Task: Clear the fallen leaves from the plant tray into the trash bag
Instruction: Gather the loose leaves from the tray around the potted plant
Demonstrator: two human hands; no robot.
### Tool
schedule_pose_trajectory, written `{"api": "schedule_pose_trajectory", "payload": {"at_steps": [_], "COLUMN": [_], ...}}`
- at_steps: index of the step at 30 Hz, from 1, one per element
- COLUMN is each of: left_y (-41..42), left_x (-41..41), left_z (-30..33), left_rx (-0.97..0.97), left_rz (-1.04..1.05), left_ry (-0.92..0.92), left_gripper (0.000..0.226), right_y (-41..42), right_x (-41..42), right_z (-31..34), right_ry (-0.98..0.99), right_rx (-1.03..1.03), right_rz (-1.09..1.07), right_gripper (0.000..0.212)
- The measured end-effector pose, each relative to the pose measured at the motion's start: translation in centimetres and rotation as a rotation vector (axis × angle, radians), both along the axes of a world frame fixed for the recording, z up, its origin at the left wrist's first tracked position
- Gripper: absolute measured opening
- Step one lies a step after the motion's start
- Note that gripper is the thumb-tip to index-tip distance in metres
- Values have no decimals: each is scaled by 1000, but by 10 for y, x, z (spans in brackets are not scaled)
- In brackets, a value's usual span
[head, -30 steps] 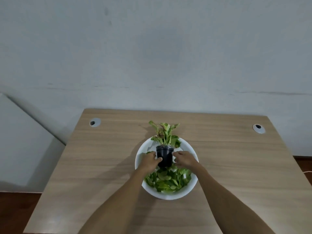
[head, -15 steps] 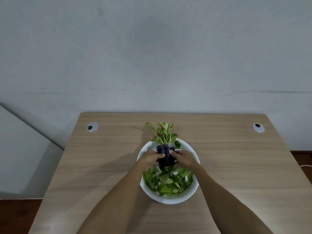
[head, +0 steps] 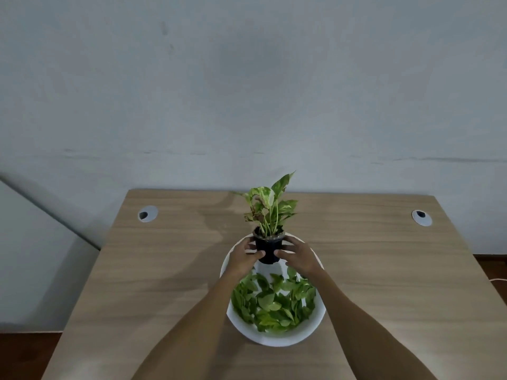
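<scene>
A white round plant tray (head: 277, 340) sits on the wooden table, its near half covered with several loose green leaves (head: 271, 303). A small black pot (head: 268, 249) with a variegated green plant (head: 270, 207) is held upright above the tray's far part. My left hand (head: 245, 256) grips the pot's left side and my right hand (head: 297, 256) grips its right side. No trash bag is in view.
The wooden table (head: 164, 270) has a round cable grommet at the far left (head: 147, 213) and another at the far right (head: 421, 218). A grey wall stands right behind the table's far edge. Dark floor shows at both lower sides.
Both hands have closed on the pot and lifted it up out of the tray; the plant now stands higher and slightly farther back.
</scene>
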State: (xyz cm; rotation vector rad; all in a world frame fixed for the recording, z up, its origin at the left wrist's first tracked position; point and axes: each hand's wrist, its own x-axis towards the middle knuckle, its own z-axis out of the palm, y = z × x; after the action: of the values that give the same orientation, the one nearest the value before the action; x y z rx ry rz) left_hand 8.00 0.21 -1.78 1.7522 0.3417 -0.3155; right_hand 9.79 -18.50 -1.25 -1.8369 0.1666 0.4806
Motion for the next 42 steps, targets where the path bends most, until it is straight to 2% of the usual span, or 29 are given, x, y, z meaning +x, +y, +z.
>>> {"api": "schedule_pose_trajectory", "payload": {"at_steps": [8, 11, 14, 19, 26, 29, 31, 36, 42], "left_y": [-14, -19, -20, -21, -12, 0, 7, -1, -12], "left_x": [-7, -7, -7, -9, -12, -19, -23, -23, -24], "left_z": [-39, -48, -55, -54, -42, -41, -41, -41, -47], "left_rx": [-27, -1, 16, 33, 211, 304, 335, 327, 194], "left_rz": [46, 62, 63, 84, -63, -98, -89, -189, -85], "left_ry": [-105, -101, -102, -84, -94, -106, -92, -83, -105], "left_gripper": [47, 51, 48, 44, 33, 32, 36, 43, 45], "right_y": [2, 1, 1, 3, -13, -27, -31, -16, -2], "right_x": [-18, -22, -25, -23, -22, -27, -29, -26, -25], "right_z": [-37, -46, -53, -55, -47, -44, -42, -46, -57], "right_ry": [-120, -181, -208, -238, -304, -377, -401, -294, -232], "right_rx": [9, -11, -166, -409, -555, -653, -658, -586, -441], "right_rz": [-45, -73, -62, -5, 137, 235, 230, 211, 91], "right_gripper": [51, 44, 29, 43, 47, 40, 34, 40, 26]}}
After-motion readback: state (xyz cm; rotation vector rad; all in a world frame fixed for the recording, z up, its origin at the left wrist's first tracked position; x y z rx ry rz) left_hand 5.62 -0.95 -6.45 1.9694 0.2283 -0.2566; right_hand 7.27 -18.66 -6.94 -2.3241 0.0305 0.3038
